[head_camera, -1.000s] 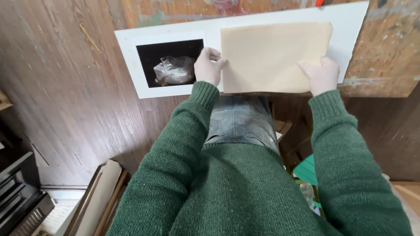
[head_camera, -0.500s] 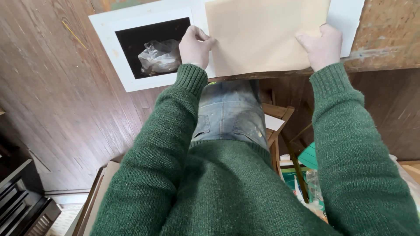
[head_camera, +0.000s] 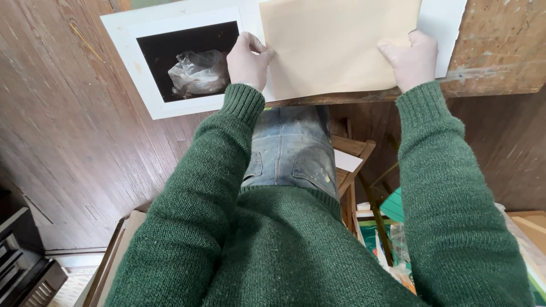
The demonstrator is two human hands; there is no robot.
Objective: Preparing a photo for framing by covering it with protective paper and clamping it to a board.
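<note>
A: Tan paper sheet (head_camera: 335, 42), top centre of the frame, lying flat over a white board (head_camera: 449, 28) on the worn wooden tabletop (head_camera: 500, 51). Who holds it?

B: Both hands. The left hand (head_camera: 247, 59) grips the sheet's left edge, fingers curled onto it. The right hand (head_camera: 412, 57) presses down near the lower right corner, fingers closed together and laid flat on the paper.

A: And the dark panel at upper left?

B: A white-bordered print (head_camera: 142, 74), touching the tan sheet's left side. Its black field shows a crumpled clear plastic bag (head_camera: 196, 73); what the bag holds cannot be told.

A: Lower frame?

B: Green sweater sleeves (head_camera: 193, 216), paint-flecked jeans (head_camera: 290, 150), and a wooden stool (head_camera: 352, 165) just right of the legs. Wooden floor (head_camera: 62, 148) at left. At lower right, a clutter of boxes (head_camera: 392, 227), their contents unclear.
</note>
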